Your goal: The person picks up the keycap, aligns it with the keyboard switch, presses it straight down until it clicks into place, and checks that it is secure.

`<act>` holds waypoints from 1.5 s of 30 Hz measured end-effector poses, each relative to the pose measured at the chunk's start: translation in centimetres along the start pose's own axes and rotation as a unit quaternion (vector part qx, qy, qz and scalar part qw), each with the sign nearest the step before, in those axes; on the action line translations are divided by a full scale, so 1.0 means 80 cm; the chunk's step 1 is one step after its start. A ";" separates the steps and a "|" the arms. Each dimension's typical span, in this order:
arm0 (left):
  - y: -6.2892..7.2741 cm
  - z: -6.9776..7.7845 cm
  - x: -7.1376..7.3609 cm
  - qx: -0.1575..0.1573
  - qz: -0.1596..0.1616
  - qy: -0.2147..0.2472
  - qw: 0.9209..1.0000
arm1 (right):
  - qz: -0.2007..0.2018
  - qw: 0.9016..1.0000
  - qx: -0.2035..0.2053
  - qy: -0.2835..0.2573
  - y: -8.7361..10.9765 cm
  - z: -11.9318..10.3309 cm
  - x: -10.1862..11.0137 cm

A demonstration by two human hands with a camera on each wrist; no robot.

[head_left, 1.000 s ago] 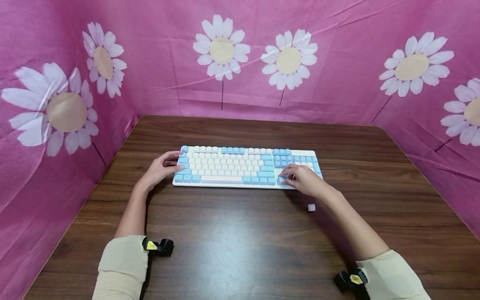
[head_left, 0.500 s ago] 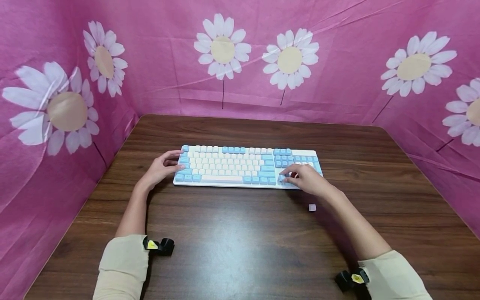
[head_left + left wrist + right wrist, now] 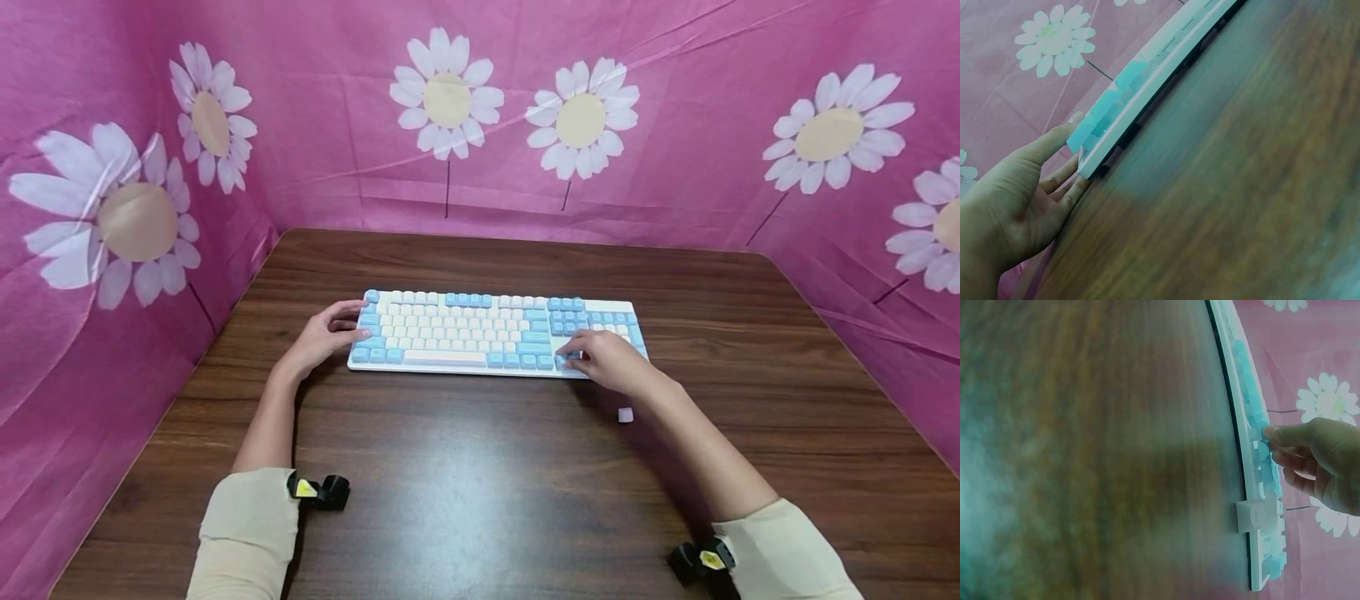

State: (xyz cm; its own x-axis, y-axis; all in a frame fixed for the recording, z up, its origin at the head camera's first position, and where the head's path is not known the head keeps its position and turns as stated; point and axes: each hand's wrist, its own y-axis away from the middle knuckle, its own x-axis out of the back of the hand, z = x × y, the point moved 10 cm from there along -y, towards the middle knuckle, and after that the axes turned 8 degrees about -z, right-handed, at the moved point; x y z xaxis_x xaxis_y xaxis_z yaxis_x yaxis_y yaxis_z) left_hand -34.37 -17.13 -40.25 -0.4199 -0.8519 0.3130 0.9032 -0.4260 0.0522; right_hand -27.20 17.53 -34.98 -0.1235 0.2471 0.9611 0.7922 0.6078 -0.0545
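A white and light-blue keyboard (image 3: 450, 329) lies on the wooden table. At its left end my left hand (image 3: 322, 337) holds it, and in the left wrist view the thumb (image 3: 1060, 139) lies on a blue key while the other fingers touch the side edge. My right hand (image 3: 611, 360) is over the arrow-key area, right of the main block. There its thumb and index finger pinch a small blue keycap (image 3: 1263, 450), mostly hidden by the fingertips. A loose white keycap (image 3: 626, 415) sits on the table in front of the keyboard, below the right wrist.
The brown wooden table (image 3: 450, 483) extends around the keyboard on all sides. Pink cloth (image 3: 322, 125) with white daisies hangs behind and beside it. Black camera mounts (image 3: 322, 493) are strapped at both sleeves.
My right hand shifts slightly right, then back left over the same keys, its fingers staying close together. The left hand keeps its place at the keyboard's end.
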 end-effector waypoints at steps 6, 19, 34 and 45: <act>0.005 0.017 -0.007 -0.003 -0.004 0.000 1.000 | -0.016 0.999 -0.014 0.038 0.001 -0.004 -0.001; -0.012 -0.016 0.001 -0.013 0.004 -0.019 1.000 | -0.013 0.999 -0.036 -0.038 0.004 0.011 -0.005; -0.007 -0.013 0.004 -0.012 0.012 -0.023 1.000 | -0.002 0.976 -0.137 -0.168 -0.002 0.049 -0.007; -0.007 -0.016 0.005 -0.014 0.012 -0.027 0.999 | -0.042 0.965 -0.181 -0.185 -0.006 0.059 -0.014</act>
State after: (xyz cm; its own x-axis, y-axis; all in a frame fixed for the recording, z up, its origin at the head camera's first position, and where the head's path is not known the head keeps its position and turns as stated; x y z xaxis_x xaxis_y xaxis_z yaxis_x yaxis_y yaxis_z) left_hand -35.16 -17.62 -41.33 -0.3929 -0.8444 0.3641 0.9095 -0.4153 0.0180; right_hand -30.22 20.51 -37.33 -0.3482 0.5024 0.7914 0.9190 0.3497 0.1824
